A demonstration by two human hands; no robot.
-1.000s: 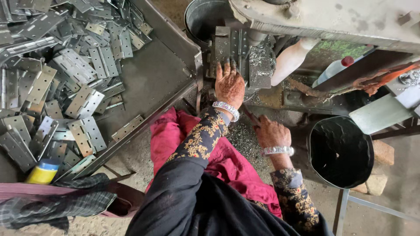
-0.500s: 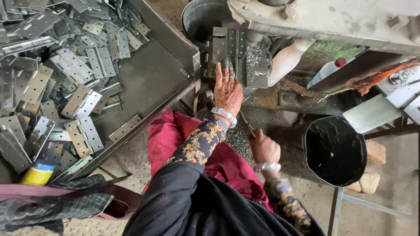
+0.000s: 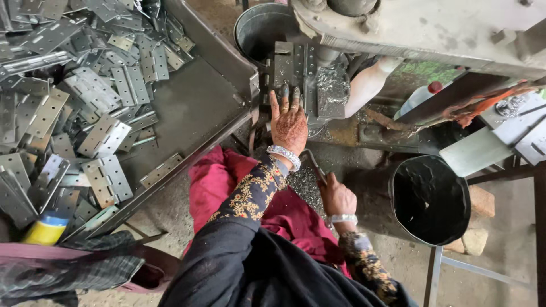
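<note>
I see the metal hinge plate (image 3: 296, 74) lying on the press bed, its long axis running away from me, up the frame. My left hand (image 3: 289, 122) lies flat, grip spread apart, fingertips (image 3: 284, 91) touching the plate's near end. My right hand (image 3: 336, 196) is clamped on a thin metal lever (image 3: 314, 165). The plate's far end disappears under the machine (image 3: 421, 28).

Black sleeves with orange-gold floral print; silver bangles on both wrists; dark henna patterns across left hand (image 3: 289, 126); magenta garment below.
</note>
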